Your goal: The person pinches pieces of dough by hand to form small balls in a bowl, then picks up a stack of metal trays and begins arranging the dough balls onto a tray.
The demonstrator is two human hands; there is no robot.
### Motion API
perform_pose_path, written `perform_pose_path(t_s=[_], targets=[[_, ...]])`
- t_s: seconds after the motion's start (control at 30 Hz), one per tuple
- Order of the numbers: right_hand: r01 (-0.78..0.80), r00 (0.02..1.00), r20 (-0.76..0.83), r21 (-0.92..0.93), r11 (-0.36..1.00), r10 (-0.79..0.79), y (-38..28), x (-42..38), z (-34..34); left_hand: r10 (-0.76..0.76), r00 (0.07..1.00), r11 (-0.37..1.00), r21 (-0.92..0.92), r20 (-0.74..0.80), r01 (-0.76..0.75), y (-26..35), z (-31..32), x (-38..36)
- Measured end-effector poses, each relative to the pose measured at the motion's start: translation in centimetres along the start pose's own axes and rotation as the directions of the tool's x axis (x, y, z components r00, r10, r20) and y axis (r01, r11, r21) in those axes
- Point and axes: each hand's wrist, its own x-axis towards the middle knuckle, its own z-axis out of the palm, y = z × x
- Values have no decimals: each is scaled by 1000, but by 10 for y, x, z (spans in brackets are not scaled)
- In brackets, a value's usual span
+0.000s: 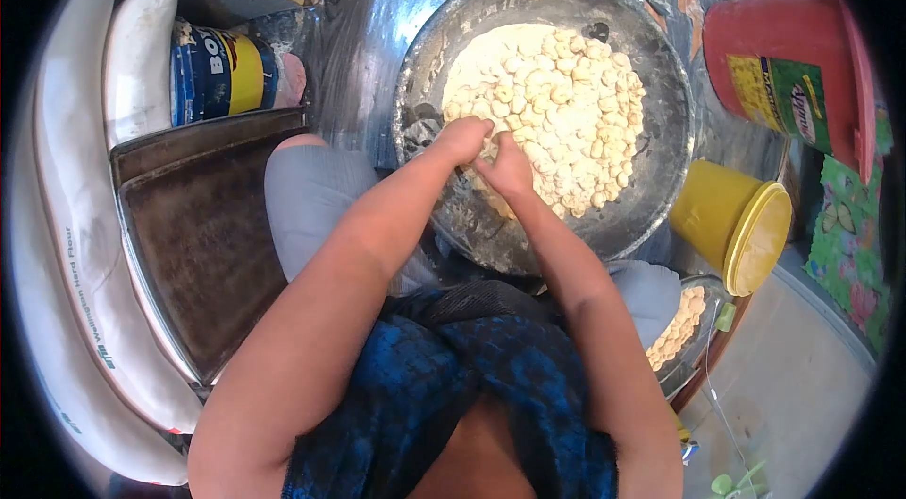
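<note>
A large round dark basin (pixel 665 174) holds a heap of small, pale, rounded dough pieces (pixel 566 103) dusted with flour. My left hand (pixel 462 141) and my right hand (pixel 510 167) are close together over the near left part of the heap. Both have their fingers curled inward, thumbs towards each other. What lies between the fingers is hidden, and dough pieces surround the fingertips. Bare grey metal with smears of flour shows along the basin's inner wall.
Stacked dark baking trays (pixel 203 235) and long white flour sacks (pixel 80 178) lie at left, near a blue and yellow tin (pixel 226 73). On the right are a red bucket (pixel 783 41), a yellow tub (pixel 717 216) and another basin with dough pieces (pixel 679 329).
</note>
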Motion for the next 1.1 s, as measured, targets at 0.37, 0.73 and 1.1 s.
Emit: perform_pose_path(t_s=[0.37,0.73,1.1], targets=[[-93,963,267,228,969,30,40,17,-39,-152,964,983,-135,-218,125,-18,-12,-3],[-511,823,559,653,559,100,34,-20,-107,-228,959,973,-57,-166,222,-8,-22,-8],[-260,965,261,965,41,-32,-24,-48,-135,144,947,491,-851,288,185,66,-56,-48]])
